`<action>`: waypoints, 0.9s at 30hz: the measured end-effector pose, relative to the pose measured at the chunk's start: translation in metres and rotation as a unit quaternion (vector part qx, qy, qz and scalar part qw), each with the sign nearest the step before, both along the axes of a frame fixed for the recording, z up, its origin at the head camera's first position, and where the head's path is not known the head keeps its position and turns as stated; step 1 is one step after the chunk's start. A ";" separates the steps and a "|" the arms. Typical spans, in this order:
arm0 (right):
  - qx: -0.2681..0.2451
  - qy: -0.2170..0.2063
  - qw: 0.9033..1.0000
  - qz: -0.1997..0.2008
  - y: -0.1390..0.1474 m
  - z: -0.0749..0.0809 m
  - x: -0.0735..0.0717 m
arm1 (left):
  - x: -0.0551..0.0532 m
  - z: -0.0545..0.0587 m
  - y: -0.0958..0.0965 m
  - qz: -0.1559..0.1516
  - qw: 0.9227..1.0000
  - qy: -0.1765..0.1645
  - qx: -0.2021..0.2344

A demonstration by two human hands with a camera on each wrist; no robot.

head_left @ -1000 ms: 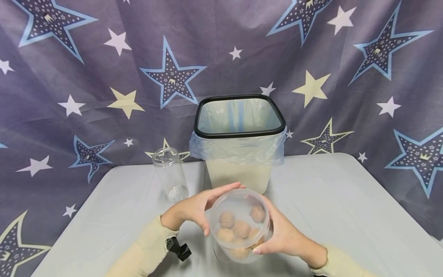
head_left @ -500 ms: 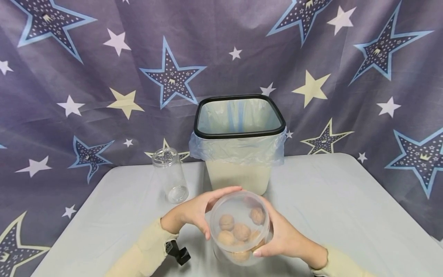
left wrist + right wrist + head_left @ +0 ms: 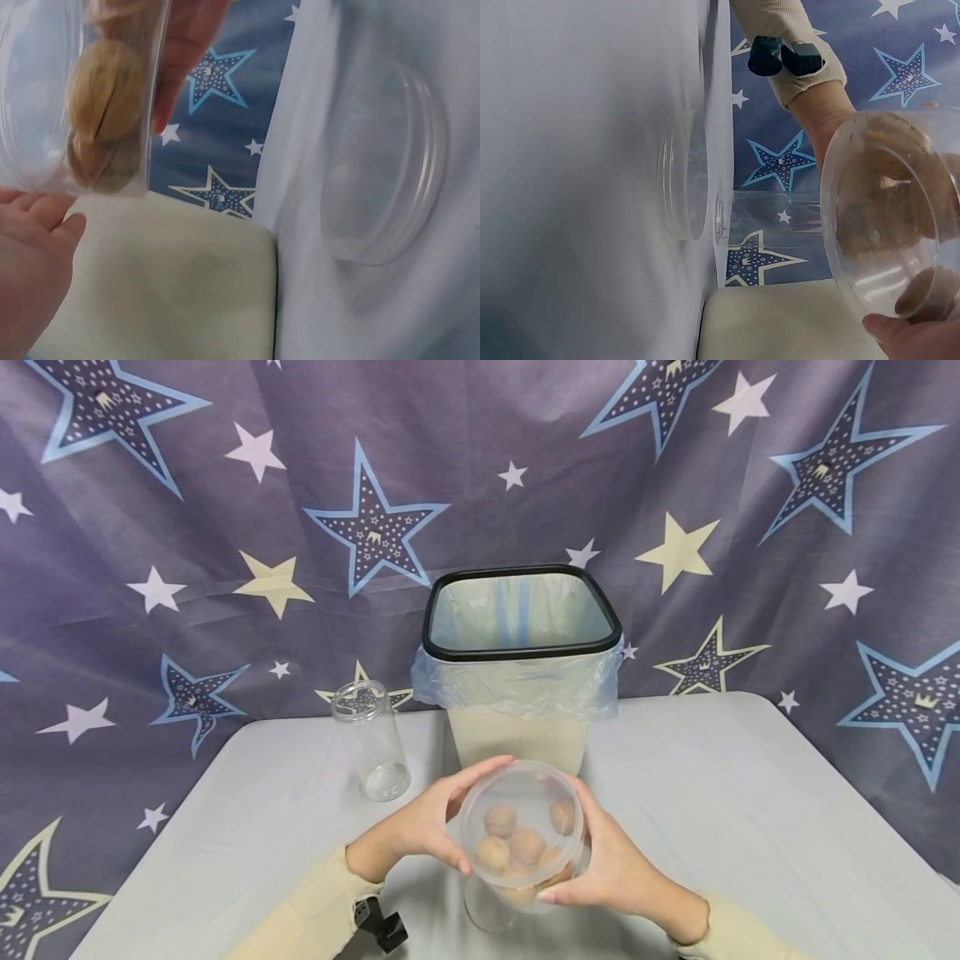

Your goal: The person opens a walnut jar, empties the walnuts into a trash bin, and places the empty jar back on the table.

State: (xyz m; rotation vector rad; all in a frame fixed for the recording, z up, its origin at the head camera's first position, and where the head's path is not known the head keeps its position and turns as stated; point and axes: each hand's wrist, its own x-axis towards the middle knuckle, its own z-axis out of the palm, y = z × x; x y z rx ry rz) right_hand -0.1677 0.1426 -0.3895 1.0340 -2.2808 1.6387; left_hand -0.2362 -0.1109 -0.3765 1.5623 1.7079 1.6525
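Note:
Between both hands is a clear round plastic tub (image 3: 517, 827) with several walnuts (image 3: 527, 845) inside. My left hand (image 3: 420, 827) holds its left side, thumb at the near side and fingers reaching round the far side. On the opposite side my right hand (image 3: 615, 852) grips the wall, its thumb near the front. The tub is held above the table, tilted, with one round end facing the head camera. Below it, a shallow clear round lid (image 3: 386, 161) lies on the table; the left wrist view shows it apart from the tub.
A pale bin (image 3: 517, 727) with a black rim and bluish liner bag stands just beyond the hands. Left of it is a tall clear jar (image 3: 372, 743), upright. The grey-white table (image 3: 720, 785) reaches back to a star-patterned curtain (image 3: 480, 468).
Both hands have raised the tub slightly and away from the body. More of the clear lid beneath it now shows in the head view. Bin and jar stay in place.

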 end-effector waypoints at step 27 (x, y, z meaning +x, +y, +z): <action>0.020 0.003 0.986 -0.163 -0.009 -0.005 0.001 | 0.048 -0.005 0.028 0.310 0.946 -0.090 -0.008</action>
